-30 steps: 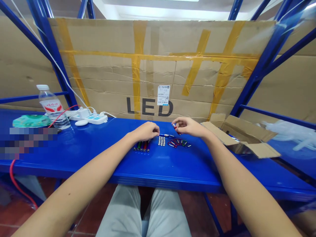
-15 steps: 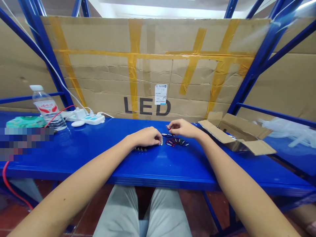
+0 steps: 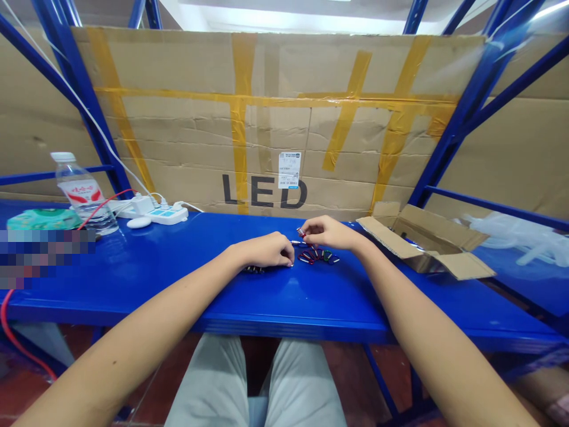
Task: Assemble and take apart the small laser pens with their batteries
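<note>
Red mini flashlight (image 3: 301, 232), short and glossy, pinched by the right hand (image 3: 329, 232); left hand (image 3: 267, 250) curled, its hold unclear.

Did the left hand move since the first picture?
Yes, the left hand moved toward the person, closer to the front edge of the blue table.

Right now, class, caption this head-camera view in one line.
Left hand by colored clips on a blue bench; right hand pinches a small red cylinder.
</note>
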Tool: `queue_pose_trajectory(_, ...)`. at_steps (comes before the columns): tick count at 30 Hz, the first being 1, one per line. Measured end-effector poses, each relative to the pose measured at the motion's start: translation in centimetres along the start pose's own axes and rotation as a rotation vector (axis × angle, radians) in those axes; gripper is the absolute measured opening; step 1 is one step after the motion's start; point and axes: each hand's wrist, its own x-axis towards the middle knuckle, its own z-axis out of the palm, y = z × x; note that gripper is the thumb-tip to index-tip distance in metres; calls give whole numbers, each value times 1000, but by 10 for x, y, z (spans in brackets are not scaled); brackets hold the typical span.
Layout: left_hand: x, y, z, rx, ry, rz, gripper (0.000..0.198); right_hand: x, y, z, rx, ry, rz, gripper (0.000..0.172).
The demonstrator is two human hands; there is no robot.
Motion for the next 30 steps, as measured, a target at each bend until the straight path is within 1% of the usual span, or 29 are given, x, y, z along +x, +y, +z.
queue_pose_trajectory(2,-2,2,-4,-14,4,-12,14,-1,-2,0,2,-4,7,18)
queue_pose_trajectory(4,-4,3,-8,17,13,-41,15,-2,-4,1,4,-17,17,15)
queue_pose_trajectory(7,-6,4,-12,113,10,-96,15,-4,-10,2,48,-85,51,14)
queue_pose_trajectory(10,-7,6,-11,171,-9,-128,14,-6,-16,4,127,-171,90,15)
queue_pose_trajectory(14,-6,10,-9,206,-35,-142,15,-7,-22,8,180,-230,113,15)
queue_pose_trajectory(17,-6,14,-8,217,-45,-175,12,-7,-23,11,203,-257,118,15)
queue_pose_trajectory(21,-6,14,-8,159,-74,-211,5,-7,-23,13,218,-269,119,15)
queue_pose_trajectory(23,-6,12,-9,142,-75,-199,3,-6,-22,12,198,-262,117,15)
queue_pose_trajectory(24,-6,11,-9,150,-44,-178,3,-6,-21,12,184,-254,110,14)
queue_pose_trajectory(25,-6,11,-10,165,19,-148,4,-6,-21,11,169,-242,100,15)
queue_pose_trajectory(28,-4,9,-11,188,317,-41,8,-4,-19,10,132,-187,51,17)
queue_pose_trajectory(29,-3,8,-10,182,402,-8,8,-4,-19,9,122,-168,37,16)
queue_pose_trajectory(30,-2,7,-10,170,459,26,8,-4,-18,9,113,-152,27,16)
